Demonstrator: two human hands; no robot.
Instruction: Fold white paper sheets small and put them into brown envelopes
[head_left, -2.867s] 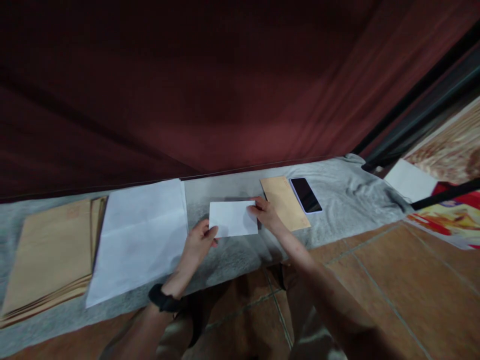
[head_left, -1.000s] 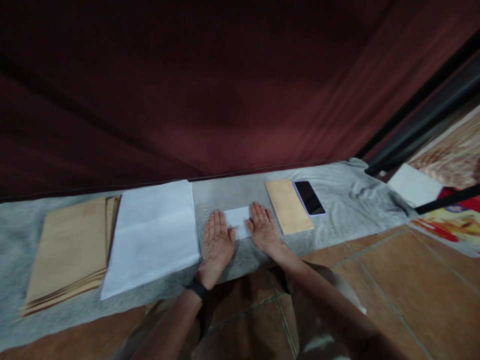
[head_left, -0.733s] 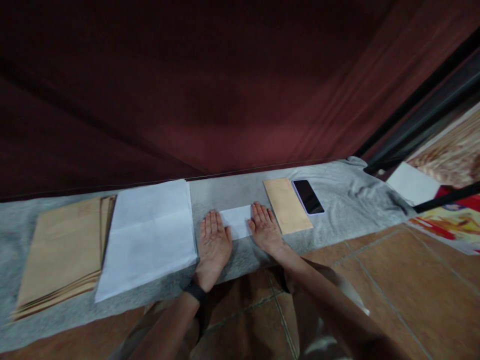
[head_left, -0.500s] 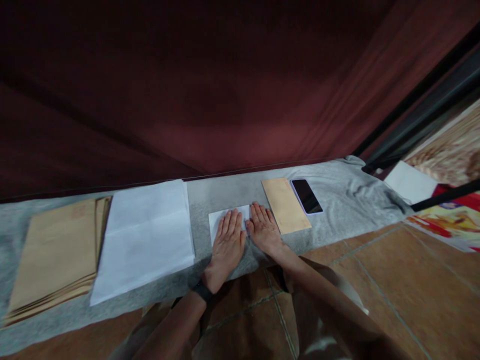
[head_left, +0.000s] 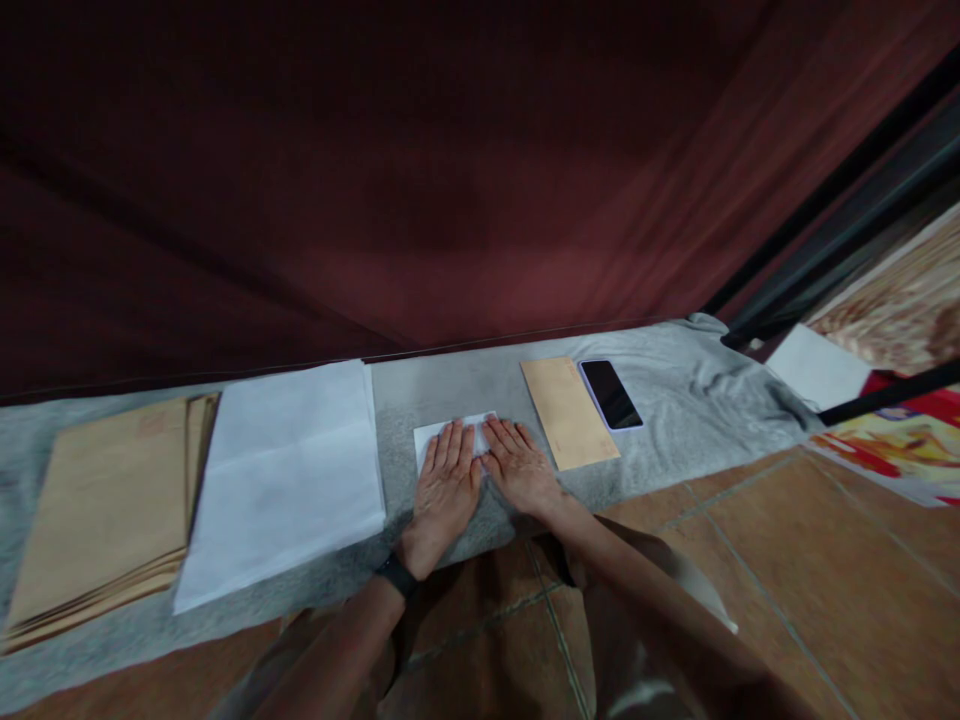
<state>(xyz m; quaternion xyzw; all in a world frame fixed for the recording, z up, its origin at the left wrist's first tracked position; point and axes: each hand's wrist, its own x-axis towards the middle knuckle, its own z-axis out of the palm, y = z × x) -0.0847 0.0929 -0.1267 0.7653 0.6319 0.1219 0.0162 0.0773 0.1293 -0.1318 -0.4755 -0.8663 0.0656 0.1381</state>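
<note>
A small folded sheet of white paper (head_left: 429, 436) lies on the grey cloth, mostly covered by my hands. My left hand (head_left: 448, 474) rests flat on it with the fingers stretched out, a dark band around the wrist. My right hand (head_left: 519, 464) lies flat over the paper's right end, fingers also straight, its thumb close to the left hand. Just right of that hand is a brown envelope (head_left: 571, 412), lying flat and apart from the paper.
A dark phone (head_left: 611, 394) lies beside the envelope. To the left are a stack of white paper sheets (head_left: 289, 480) and a pile of brown envelopes (head_left: 105, 500). The grey cloth (head_left: 690, 420) runs along a dark red curtain (head_left: 420, 200). Tiled floor (head_left: 787, 560) shows in front.
Both hands have slid slightly left along the paper, the right hand most and a little downward. Both stay flat on it.
</note>
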